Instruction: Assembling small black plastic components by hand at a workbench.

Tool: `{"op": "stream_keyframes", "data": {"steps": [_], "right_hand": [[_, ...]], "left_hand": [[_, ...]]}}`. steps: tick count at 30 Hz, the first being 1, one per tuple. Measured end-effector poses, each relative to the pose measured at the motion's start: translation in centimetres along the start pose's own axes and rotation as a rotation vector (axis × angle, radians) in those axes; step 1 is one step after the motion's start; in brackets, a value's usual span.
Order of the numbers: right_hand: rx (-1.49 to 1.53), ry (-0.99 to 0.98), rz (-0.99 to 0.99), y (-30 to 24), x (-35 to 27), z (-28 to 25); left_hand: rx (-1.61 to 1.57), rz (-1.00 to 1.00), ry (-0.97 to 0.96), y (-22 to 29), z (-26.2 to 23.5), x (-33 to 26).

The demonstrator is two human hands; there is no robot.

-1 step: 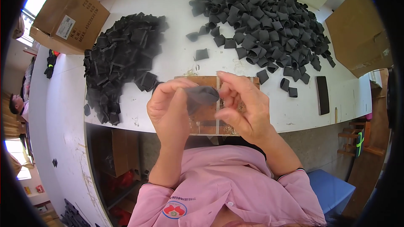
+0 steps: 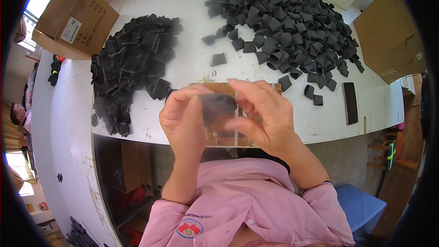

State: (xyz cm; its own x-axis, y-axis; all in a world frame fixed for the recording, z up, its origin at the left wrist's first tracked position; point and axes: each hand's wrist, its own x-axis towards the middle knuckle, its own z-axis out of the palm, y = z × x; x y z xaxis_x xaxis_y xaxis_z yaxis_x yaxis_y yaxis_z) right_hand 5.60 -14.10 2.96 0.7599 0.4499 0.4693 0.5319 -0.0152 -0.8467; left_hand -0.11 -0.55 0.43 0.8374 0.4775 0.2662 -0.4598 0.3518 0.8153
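My left hand (image 2: 185, 121) pinches a dark grey fabric tube (image 2: 218, 104) between thumb and fingers, above a brown wooden board (image 2: 219, 137). The tube's open end points to the right. Around that end is my right hand (image 2: 267, 116), thumb and fingers apart, the fingertips close to the cloth; whether they touch it I cannot tell. At the far right lies a large heap of short dark grey fabric tubes (image 2: 292, 32). To the left is a pile of flat black fabric pieces (image 2: 137, 55). A single grey piece (image 2: 219, 59) sits beyond the board.
Cardboard boxes stand at the left (image 2: 75, 18) and right (image 2: 391, 36) of the white table (image 2: 187, 64). A black phone (image 2: 350, 103) rests near the right front edge. Below on the right is a blue stool (image 2: 359, 208). Another person (image 2: 19, 113) is far off at the left.
My right hand has shifted slightly left, its thumb and fingers closer around the tube's open end. My left hand keeps its hold in nearly the same place.
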Motion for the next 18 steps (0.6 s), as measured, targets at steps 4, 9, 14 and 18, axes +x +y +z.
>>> {"op": "stream_keyframes", "data": {"steps": [4,9,14,18], "right_hand": [[-0.413,-0.072,-0.354,0.4,1.4,-0.2],[-0.229,-0.030,-0.342,2.5,1.1,0.6],[-0.092,-0.121,-0.230,2.9,1.0,0.2],[-0.057,-0.024,-0.169,1.6,1.3,0.3]], "left_hand": [[0.005,0.004,0.034,0.2,0.0,-0.3],[0.136,0.056,0.052,0.8,0.6,-0.7],[0.630,0.191,-0.097,1.6,1.2,0.2],[0.767,0.339,-0.125,1.4,1.2,0.6]]}}
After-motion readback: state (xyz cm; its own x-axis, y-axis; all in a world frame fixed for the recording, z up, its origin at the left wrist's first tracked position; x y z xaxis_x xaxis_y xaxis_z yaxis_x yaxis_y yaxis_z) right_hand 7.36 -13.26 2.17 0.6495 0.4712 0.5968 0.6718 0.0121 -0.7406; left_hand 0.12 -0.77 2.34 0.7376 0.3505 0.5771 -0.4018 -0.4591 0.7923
